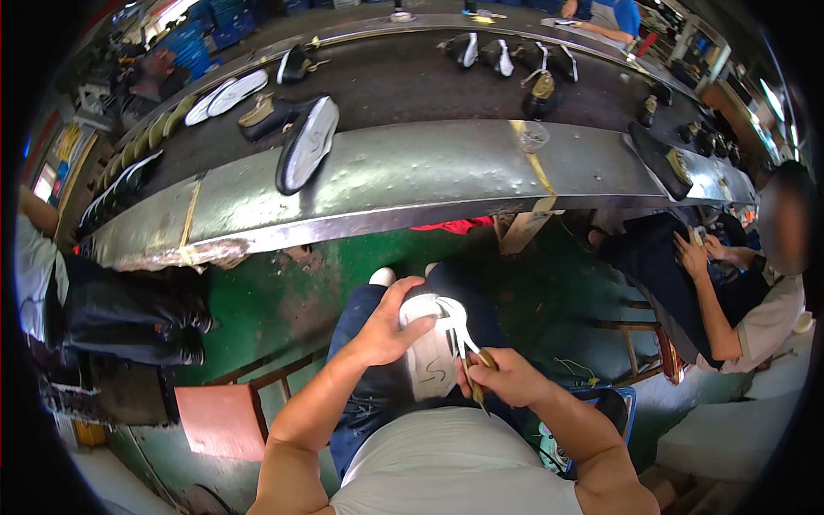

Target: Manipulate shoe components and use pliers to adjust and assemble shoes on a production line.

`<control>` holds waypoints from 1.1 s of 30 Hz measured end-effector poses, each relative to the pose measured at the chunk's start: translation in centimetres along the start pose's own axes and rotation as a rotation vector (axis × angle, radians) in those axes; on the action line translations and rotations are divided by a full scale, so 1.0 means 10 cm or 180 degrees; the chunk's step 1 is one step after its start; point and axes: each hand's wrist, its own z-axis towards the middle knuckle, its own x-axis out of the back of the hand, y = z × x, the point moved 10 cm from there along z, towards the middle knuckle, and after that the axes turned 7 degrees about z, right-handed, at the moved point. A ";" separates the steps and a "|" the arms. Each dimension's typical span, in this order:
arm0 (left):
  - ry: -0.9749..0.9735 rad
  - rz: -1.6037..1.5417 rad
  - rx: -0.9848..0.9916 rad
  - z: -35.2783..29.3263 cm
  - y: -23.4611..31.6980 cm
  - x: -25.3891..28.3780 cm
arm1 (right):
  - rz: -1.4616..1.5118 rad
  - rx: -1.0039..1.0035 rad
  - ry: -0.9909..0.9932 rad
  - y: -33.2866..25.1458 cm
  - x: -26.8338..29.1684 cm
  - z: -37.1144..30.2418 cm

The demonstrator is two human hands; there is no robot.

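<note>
A shoe [432, 365] lies across my lap with its pale sole facing up and a dark mark on it. My left hand [388, 324] grips its far end, fingers round the side and thumb pressed on the sole. A white strip [460, 321] loops loose from that end toward my right hand [506, 378]. That hand is closed round a pliers-like tool [476, 391] with brass-coloured handles, beside the shoe. The tool's tip meets the strip, but whether it clamps it I cannot tell.
Ahead stands a metal-edged conveyor [412, 163] with a dark belt and several shoes. One sole-up shoe [309, 144] rests on its near edge. A co-worker [730, 283] sits at right; another person [112, 292] is at left. A reddish stool [221, 421] stands left of me.
</note>
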 end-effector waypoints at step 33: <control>-0.0480 -0.0054 0.0142 0.31 -0.28 -0.31 | -0.1371 0.0094 0.0909 -0.47 0.37 -0.39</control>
